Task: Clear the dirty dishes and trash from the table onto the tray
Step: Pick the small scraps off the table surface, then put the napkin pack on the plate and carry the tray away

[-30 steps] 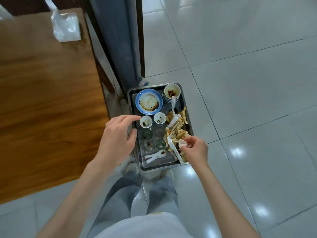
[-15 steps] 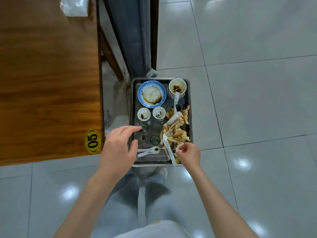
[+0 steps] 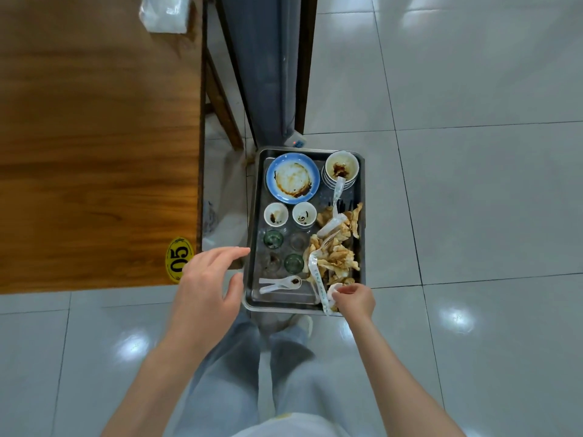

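The left hand [image 3: 208,291] hovers palm-down at the lower centre of the frame, fingers spread and relaxed, holding nothing; its fingertips reach toward the left rim of the tray [image 3: 252,234] without clearly touching it. The right hand [image 3: 355,299] sits at the tray's near right corner, fingers curled and pinching a small white scrap of trash [image 3: 332,290] (whether it also grips the rim, I cannot tell). The tray lies in the middle of the frame over the tiled floor, its long axis running from bottom to top. It carries a blue-rimmed plate [image 3: 292,178], stacked bowls [image 3: 340,170], two white cups [image 3: 289,215], small glasses [image 3: 273,238], a white spoon [image 3: 280,283] lying crosswise, and food scraps [image 3: 337,247]. The wooden table [image 3: 94,152] fills the upper left.
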A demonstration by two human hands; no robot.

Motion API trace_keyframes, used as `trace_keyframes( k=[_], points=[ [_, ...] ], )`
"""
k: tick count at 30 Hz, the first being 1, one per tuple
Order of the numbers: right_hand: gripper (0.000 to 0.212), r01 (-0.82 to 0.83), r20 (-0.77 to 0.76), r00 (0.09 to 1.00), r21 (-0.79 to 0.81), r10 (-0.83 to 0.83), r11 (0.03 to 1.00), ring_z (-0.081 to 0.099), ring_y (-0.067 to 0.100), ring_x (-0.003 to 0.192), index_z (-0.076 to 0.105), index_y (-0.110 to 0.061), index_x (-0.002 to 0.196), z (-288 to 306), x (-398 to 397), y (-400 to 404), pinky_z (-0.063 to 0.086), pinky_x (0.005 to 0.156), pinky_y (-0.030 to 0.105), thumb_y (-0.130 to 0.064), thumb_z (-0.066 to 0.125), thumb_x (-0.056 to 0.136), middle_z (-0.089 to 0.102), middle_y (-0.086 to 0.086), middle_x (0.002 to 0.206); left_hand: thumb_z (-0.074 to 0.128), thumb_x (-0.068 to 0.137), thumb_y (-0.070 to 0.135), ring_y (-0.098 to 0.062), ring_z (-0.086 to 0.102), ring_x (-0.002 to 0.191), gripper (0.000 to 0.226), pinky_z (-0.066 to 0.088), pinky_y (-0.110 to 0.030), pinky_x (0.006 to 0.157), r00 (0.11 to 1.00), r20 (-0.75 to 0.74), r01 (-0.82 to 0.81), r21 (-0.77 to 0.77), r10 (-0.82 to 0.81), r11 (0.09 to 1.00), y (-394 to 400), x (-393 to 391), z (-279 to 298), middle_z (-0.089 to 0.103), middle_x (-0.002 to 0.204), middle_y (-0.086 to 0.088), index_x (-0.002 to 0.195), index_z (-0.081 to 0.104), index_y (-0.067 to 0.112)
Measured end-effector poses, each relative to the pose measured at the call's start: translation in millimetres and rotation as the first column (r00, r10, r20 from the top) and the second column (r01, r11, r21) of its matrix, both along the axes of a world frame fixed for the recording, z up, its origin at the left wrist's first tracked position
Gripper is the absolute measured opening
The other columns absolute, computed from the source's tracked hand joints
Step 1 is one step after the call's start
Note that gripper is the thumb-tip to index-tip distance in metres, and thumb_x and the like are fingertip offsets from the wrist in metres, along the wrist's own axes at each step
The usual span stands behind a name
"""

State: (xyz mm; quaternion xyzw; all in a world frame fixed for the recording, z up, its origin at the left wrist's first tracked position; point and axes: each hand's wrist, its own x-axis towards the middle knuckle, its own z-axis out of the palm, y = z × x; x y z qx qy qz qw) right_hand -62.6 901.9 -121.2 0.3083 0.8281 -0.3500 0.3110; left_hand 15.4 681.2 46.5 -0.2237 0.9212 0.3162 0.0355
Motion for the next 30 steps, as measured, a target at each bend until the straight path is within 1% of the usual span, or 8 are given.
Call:
trace_keyframes(
  k=[3,8,15,20,22,24,27,30],
  points=[
    [0.012,0.018,-0.014,1.000,-0.005,-0.019,1.000,0.063,0.017,0.076,0.064,-0.018,0.069,0,0,0,0.048,0.069,0.026,-0.011,0.073,0.074,0.065,-0.001,0.075,0.061,0.086,0.008,-0.006,0.045,0.114,0.037,0.037,-0.032,0.102,1.000,0.002,-0.001,-0.006,0.001,1.000,0,0,-1,0.059,0.119,0.006,0.121,0.060,0.021],
    [0.013,0.050,-0.040,0.998,-0.005,-0.050,0.999,0.058,0.013,0.070,0.062,-0.018,0.076,2,5,0,0.043,0.061,0.022,-0.014,0.074,0.074,0.063,-0.003,0.076,0.061,0.086,0.007,-0.009,0.047,0.113,0.037,0.038,-0.034,0.101,1.000,-0.010,0.008,-0.005,-0.008,1.000,0,1,0,0.059,0.117,0.007,0.120,0.060,0.021],
    [0.017,0.065,-0.074,0.995,-0.042,-0.068,0.997,0.061,0.014,0.075,0.061,-0.022,0.073,7,6,0,0.052,0.069,0.028,-0.009,0.072,0.076,0.063,-0.003,0.077,0.061,0.085,0.005,-0.011,0.050,0.112,0.037,0.038,-0.032,0.100,1.000,-0.023,0.014,0.001,-0.014,1.000,2,1,0,0.061,0.116,0.006,0.119,0.061,0.020],
    [0.011,0.008,-0.126,0.992,-0.082,-0.018,0.997,0.066,0.019,0.081,0.064,-0.025,0.078,23,-9,-9,0.057,0.076,0.040,-0.016,0.066,0.082,0.066,-0.003,0.084,0.061,0.085,0.006,-0.010,0.048,0.112,0.036,0.040,-0.035,0.100,0.998,-0.055,-0.038,0.004,0.038,0.999,-1,1,6,0.058,0.114,0.011,0.118,0.062,0.021],
    [0.011,-0.045,-0.178,0.984,-0.097,0.027,0.994,0.066,0.017,0.079,0.062,-0.027,0.078,36,-19,-19,0.057,0.076,0.039,-0.017,0.065,0.084,0.067,-0.003,0.085,0.062,0.085,0.005,-0.012,0.049,0.112,0.036,0.041,-0.036,0.099,0.995,-0.074,-0.068,0.013,0.069,0.998,-7,2,10,0.057,0.113,0.012,0.117,0.062,0.021],
    [0.013,-0.098,-0.232,0.970,-0.120,0.068,0.988,0.064,0.014,0.079,0.062,-0.027,0.079,51,-29,-34,0.057,0.076,0.035,-0.016,0.064,0.084,0.067,-0.004,0.085,0.063,0.084,0.004,-0.014,0.051,0.111,0.036,0.043,-0.038,0.099,0.992,-0.089,-0.090,0.016,0.091,0.996,-17,2,14,0.061,0.114,0.005,0.117,0.063,0.019],
    [0.008,-0.189,-0.279,0.950,-0.170,0.137,0.967,0.065,0.012,0.081,0.066,-0.023,0.087,76,-42,-66,0.056,0.074,0.029,-0.016,0.063,0.086,0.065,-0.009,0.083,0.064,0.085,0.005,-0.015,0.052,0.112,0.036,0.043,-0.038,0.099,0.986,-0.093,-0.140,0.020,0.141,0.990,-41,0,23,0.062,0.117,0.001,0.118,0.062,0.018],
    [0.009,-0.307,-0.344,0.910,-0.183,0.232,0.934,0.063,0.008,0.079,0.067,-0.020,0.092,98,-53,-101,0.052,0.069,0.020,-0.016,0.062,0.087,0.065,-0.010,0.083,0.064,0.085,0.007,-0.009,0.048,0.111,0.036,0.039,-0.033,0.099,0.979,-0.107,-0.169,0.026,0.171,0.985,-67,-7,29,0.062,0.117,0.002,0.119,0.062,0.019]
  ],
)
